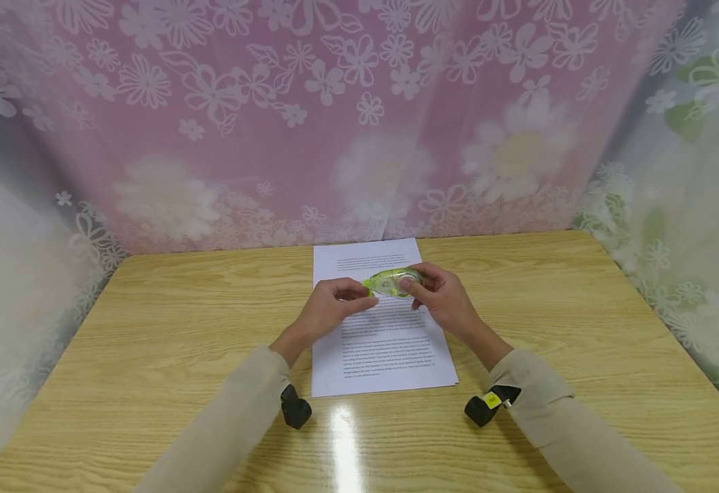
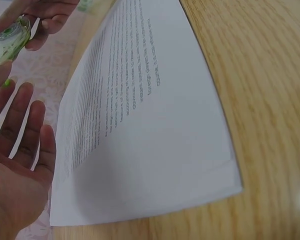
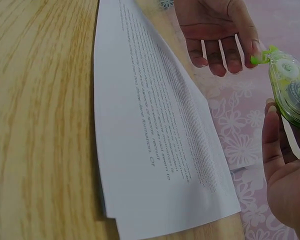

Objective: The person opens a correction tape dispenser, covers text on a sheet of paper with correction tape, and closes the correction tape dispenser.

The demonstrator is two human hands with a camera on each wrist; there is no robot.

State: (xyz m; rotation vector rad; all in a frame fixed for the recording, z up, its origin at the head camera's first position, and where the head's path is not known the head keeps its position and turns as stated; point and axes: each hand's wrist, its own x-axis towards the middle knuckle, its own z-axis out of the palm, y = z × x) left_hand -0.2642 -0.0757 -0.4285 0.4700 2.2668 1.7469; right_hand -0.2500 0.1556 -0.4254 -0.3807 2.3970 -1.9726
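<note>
A correction tape [image 1: 389, 282] with a clear green body is held above printed sheets of paper [image 1: 390, 363]. My right hand [image 1: 448, 305] grips its wide rear end, thumb on the near face and fingers behind. My left hand [image 1: 329, 309] pinches the bright green tip [image 3: 260, 58] between thumb and index finger, while its other fingers extend loosely. In the right wrist view, white reels show through the clear case. The left wrist view shows only part of the correction tape [image 2: 11, 40], beyond the left fingers.
The paper lies on a wood-grain table [image 1: 181, 329], its sheets slightly offset at the lower right corner. Behind the table hangs a pink flowered curtain [image 1: 335, 137]. Black wrist devices [image 1: 296, 407] sit at both sleeves.
</note>
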